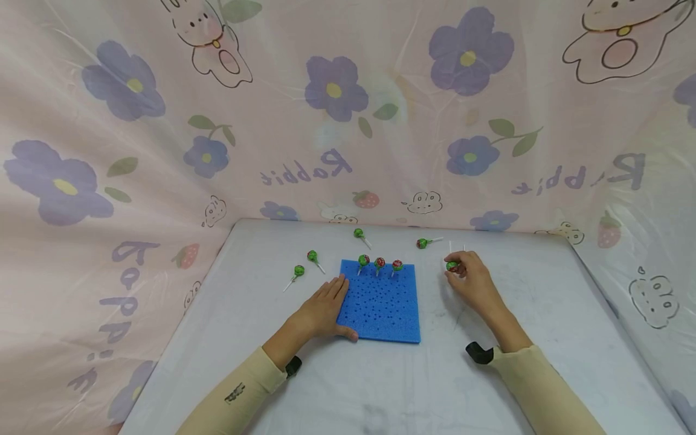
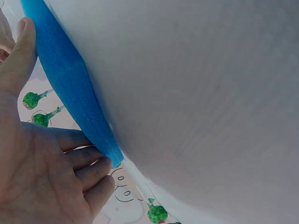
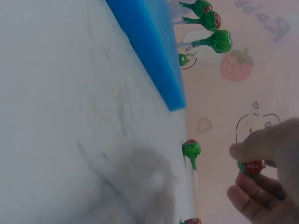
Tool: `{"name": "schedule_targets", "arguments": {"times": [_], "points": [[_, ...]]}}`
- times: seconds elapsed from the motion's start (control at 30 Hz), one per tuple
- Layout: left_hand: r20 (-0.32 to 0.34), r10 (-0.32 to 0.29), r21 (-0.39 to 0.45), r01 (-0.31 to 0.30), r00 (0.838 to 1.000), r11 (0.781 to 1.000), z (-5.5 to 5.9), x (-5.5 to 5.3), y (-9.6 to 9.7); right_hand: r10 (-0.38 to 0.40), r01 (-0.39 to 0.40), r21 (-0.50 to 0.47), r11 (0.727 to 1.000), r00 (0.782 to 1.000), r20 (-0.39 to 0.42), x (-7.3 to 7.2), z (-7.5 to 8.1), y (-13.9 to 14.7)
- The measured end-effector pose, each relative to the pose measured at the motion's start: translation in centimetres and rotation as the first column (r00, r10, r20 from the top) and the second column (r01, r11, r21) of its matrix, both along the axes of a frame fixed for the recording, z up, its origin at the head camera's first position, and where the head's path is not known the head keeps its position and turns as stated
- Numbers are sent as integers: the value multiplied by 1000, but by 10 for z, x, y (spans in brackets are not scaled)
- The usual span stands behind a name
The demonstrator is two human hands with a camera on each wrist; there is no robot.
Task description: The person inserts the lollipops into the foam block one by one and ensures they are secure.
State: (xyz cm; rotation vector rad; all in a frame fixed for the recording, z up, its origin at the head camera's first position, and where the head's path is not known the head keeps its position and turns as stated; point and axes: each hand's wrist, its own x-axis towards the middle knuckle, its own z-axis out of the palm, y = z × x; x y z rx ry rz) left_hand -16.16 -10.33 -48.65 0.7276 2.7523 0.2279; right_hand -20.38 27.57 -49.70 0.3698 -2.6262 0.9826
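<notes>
A blue foam board [image 1: 380,308] dotted with small holes lies on the table. Three lollipops in green and red wrappers, among them the middle lollipop [image 1: 380,263], stand upright by their sticks along its far edge. My left hand [image 1: 321,308] rests against the board's left side, fingers extended along the edge and thumb at the near corner; the left wrist view shows the fingertips touching the foam [image 2: 70,74]. To the right of the board, my right hand [image 1: 473,281] pinches a lollipop [image 3: 252,167] by its wrapped head between thumb and fingers, its stick pointing up in the head view.
Loose lollipops lie left of and behind the board: a near-left lollipop [image 1: 299,270], another lollipop [image 1: 312,256], one lollipop [image 1: 358,232] at the back and one lollipop [image 1: 422,243] at the back right. A white stick [image 1: 464,248] shows behind my right hand. A patterned curtain [image 1: 380,151] encloses the table.
</notes>
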Motion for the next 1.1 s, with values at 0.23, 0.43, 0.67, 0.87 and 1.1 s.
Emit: {"name": "schedule_targets", "arguments": {"times": [0.23, 0.43, 0.67, 0.87, 1.1], "points": [[-2, 8, -10, -8, 1000, 1000, 0, -1, 0, 20, -20, -11, 1000, 999, -30, 3, 4, -11], [5, 10, 6, -10, 1000, 1000, 1, 0, 0, 35, -36, -25, 999, 998, -46, 7, 10, -22], [6, 9, 11, -9, 1000, 1000, 2, 0, 1, 78, -84, -36, 996, 987, -138, 9, 14, -33], [10, 8, 13, -8, 1000, 1000, 2, 0, 1, 109, -119, -44, 992, 977, -182, 10, 16, -39], [13, 10, 16, -10, 1000, 1000, 5, 1, 2, 116, -125, -46, 991, 979, -171, 13, 22, -47]]}}
